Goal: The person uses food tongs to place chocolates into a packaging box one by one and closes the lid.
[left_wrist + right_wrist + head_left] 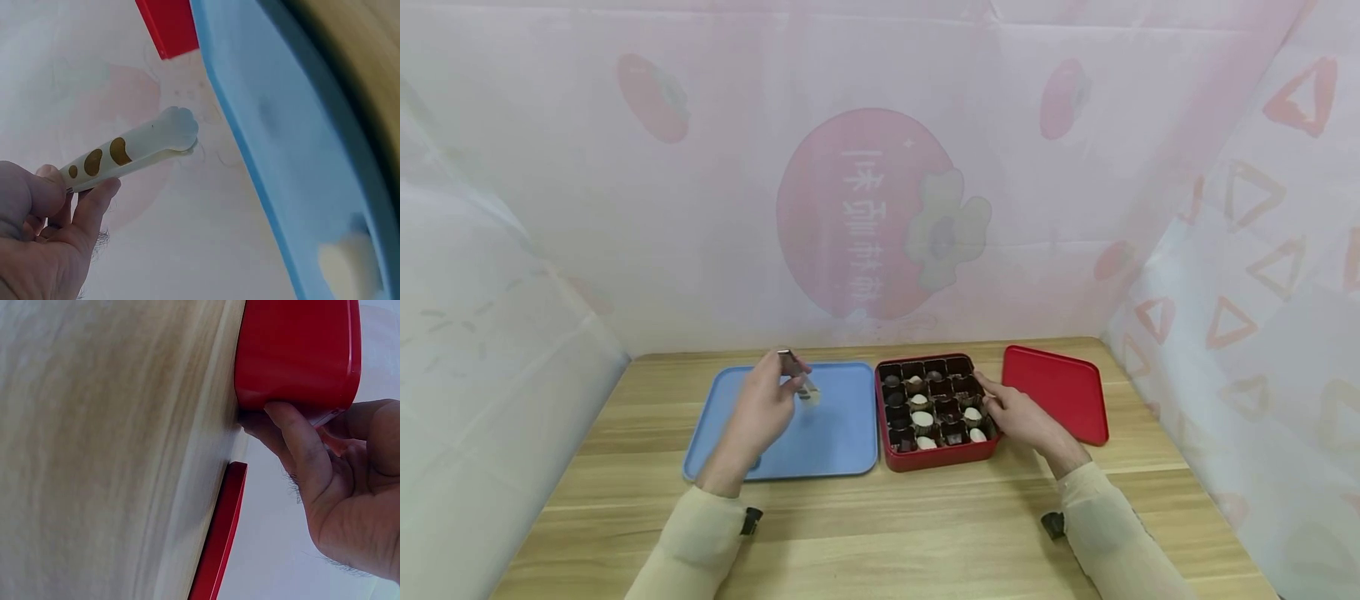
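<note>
My left hand point(763, 406) pinches a small pair of tongs point(131, 147), white with brown spots and paw-shaped tips. The tips lie close together with nothing seen between them, over the blue tray point(842, 433). My right hand point(1018, 415) grips the right side of a red box point(940, 457), fingers along its outer wall and one over the rim in the head view. Inside the box, a dark divider holds dark and white chocolates point(922, 420) in several compartments; others are bare. A blurred whitish piece point(350, 269) lies on the tray near its edge in the left wrist view.
A red lid point(1060, 392) lies right of the box, behind my right hand. Tray, box and lid stand in a row on the wooden table point(887, 533). Printed white sheeting point(722, 208) hangs behind and at both sides.
</note>
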Action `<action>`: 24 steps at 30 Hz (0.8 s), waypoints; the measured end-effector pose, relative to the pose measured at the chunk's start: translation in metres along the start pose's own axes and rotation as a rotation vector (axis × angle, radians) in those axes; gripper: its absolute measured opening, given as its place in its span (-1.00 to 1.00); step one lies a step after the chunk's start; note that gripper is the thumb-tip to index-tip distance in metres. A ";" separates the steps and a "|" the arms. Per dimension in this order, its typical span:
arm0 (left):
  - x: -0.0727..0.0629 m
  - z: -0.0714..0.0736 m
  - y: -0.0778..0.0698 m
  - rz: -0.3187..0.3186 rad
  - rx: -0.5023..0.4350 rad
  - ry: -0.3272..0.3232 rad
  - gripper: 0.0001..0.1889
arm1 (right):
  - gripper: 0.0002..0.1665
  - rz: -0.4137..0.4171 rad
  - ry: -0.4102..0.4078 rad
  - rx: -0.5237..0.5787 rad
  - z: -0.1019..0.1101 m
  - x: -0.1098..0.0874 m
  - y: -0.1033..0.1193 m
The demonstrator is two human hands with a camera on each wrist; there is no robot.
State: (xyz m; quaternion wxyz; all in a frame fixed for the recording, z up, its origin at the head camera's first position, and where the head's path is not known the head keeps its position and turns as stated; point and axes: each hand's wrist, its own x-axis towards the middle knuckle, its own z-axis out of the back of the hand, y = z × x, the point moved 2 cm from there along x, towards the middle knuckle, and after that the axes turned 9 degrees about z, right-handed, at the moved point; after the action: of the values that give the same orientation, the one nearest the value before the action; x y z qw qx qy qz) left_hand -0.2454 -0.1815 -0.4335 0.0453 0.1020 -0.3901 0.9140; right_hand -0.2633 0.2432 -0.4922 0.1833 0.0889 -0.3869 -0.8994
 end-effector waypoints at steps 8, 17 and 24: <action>0.007 -0.025 -0.030 -0.039 -0.055 0.035 -0.78 | -0.24 0.002 -0.003 -0.004 0.001 0.000 0.000; 0.009 -0.054 -0.057 -0.061 -0.135 0.085 -0.78 | -0.24 0.003 -0.003 0.003 0.001 0.001 -0.001; 0.008 -0.079 -0.073 -0.072 -0.180 0.106 -0.74 | -0.24 0.006 0.000 -0.007 0.000 0.001 0.000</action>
State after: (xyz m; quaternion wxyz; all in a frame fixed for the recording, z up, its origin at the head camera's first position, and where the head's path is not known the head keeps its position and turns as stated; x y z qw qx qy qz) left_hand -0.2529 -0.0742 -0.4334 0.1076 0.0631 -0.4637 0.8772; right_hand -0.2646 0.2430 -0.4918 0.1864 0.0869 -0.3838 -0.9002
